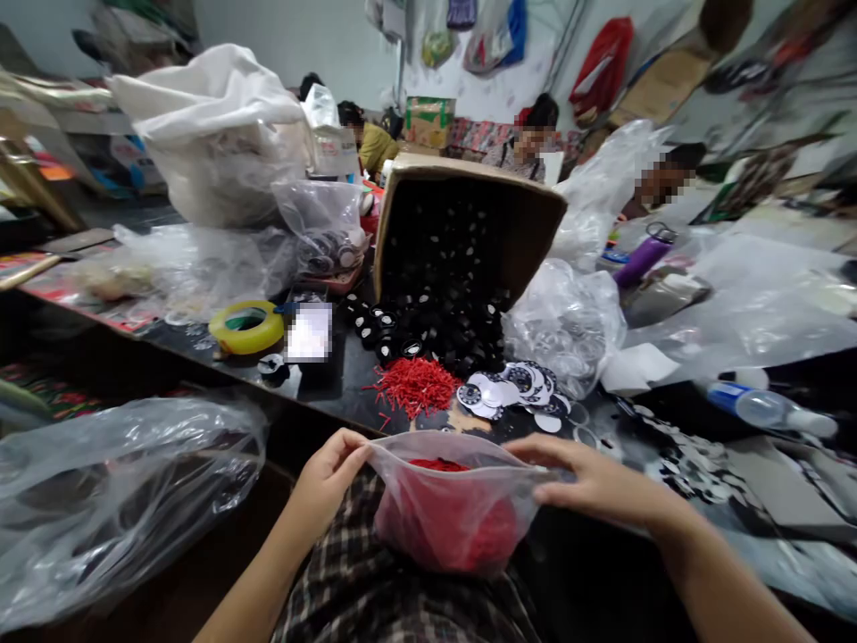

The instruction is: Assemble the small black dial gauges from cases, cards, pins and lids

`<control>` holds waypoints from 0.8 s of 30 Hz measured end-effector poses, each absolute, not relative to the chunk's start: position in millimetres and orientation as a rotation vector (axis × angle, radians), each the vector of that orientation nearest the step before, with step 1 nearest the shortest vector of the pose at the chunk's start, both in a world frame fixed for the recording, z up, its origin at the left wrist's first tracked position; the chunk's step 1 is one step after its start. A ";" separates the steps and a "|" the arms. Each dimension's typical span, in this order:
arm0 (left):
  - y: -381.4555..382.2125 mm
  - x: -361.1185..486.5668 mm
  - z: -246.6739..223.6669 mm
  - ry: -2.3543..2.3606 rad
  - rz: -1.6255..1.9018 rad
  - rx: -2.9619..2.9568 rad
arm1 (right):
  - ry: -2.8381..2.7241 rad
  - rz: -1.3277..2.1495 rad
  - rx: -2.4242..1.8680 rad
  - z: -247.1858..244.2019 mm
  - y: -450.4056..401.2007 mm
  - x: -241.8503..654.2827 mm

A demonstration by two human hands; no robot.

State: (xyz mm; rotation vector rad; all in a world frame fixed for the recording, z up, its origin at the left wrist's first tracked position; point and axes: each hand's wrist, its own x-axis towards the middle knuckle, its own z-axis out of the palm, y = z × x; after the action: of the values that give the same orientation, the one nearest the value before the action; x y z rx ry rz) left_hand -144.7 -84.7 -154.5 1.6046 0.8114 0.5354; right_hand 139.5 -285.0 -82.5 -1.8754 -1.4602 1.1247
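A clear zip bag [455, 509] with many small red pieces [438, 465] inside rests on my lap, its mouth open. My left hand [336, 460] pinches the bag's left top corner between thumb and fingers. At the opposite corner, my right hand [579, 473] has its thumb and fingers around the bag's edge. Just beyond the bag, a loose heap of thin red pieces [416, 386] lies on the table. Beside it are round white and black printed discs [515, 390]. Behind the heap, black round parts [442, 330] spill from a tipped cardboard box [553, 201].
A yellow tape roll [246, 327] sits left on the dark table. Plastic bags [569, 313] and a purple bottle [644, 259] stand to the right, near a lying clear bottle [769, 406]. A large clear bag [134, 500] hangs at left. Several people sit farther back.
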 end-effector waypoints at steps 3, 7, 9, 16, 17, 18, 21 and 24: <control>-74.2 -139.8 -161.4 0.814 0.550 1.675 | -1.388 0.822 -2.040 -100.4 -310.4 123.0; -78.7 -134.5 -151.9 0.866 0.627 1.801 | -1.223 0.537 -2.093 -110.1 -318.8 105.8; -99.1 -128.7 -136.0 0.910 0.916 1.965 | -1.177 0.488 -2.051 -109.1 -321.5 96.9; -187.1 -63.1 -88.4 -0.235 1.020 2.713 | -1.277 0.536 -1.833 -100.8 -341.2 69.0; -190.5 -52.8 -90.7 -0.213 0.981 2.725 | -1.278 0.495 -1.846 -101.5 -345.0 67.6; -191.9 -44.1 -94.9 -0.205 0.964 2.732 | -1.276 0.450 -1.865 -102.8 -348.5 66.9; -191.3 -28.1 -108.3 -0.369 1.022 2.727 | -1.276 0.308 -1.902 -108.0 -356.0 67.2; -192.3 -26.7 -111.8 -0.429 1.016 2.716 | -1.298 0.188 -1.900 -109.7 -359.3 68.3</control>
State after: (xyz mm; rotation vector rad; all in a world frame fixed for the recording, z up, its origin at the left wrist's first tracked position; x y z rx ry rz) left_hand -26.7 -192.3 -111.8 2.7163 -0.4290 1.0162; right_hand 68.3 -359.3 -109.7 -1.8998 -1.2977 0.1879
